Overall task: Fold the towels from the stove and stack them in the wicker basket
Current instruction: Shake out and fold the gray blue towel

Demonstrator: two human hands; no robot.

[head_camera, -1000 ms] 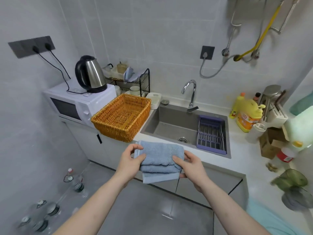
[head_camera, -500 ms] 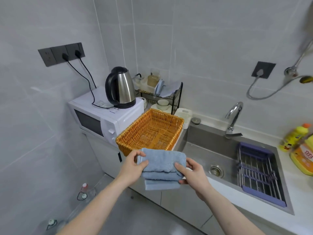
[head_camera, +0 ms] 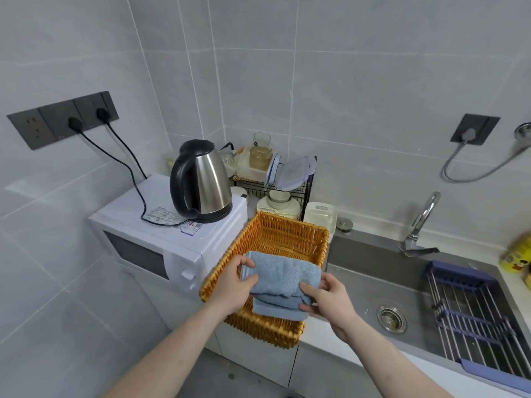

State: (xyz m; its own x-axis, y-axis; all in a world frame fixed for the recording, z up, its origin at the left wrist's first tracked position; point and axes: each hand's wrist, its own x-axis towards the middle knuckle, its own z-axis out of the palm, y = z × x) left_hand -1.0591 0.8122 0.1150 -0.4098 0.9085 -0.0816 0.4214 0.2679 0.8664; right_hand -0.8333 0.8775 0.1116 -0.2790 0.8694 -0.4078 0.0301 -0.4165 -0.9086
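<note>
A folded light-blue towel hangs in the air over the near half of the orange wicker basket. My left hand grips its left edge, thumb on top. My right hand grips its right edge, thumb on top and fingers underneath. The basket sits on the counter between the microwave and the sink, and the part of its inside that shows holds nothing. The stove is out of view.
A white microwave with a steel kettle on top stands left of the basket. Behind the basket is a black dish rack with bowls and containers. A steel sink with a purple drain rack lies to the right.
I have stepped left and closer to the basket. Both hands carried the folded towel from in front of the sink edge to above the basket's near half.
</note>
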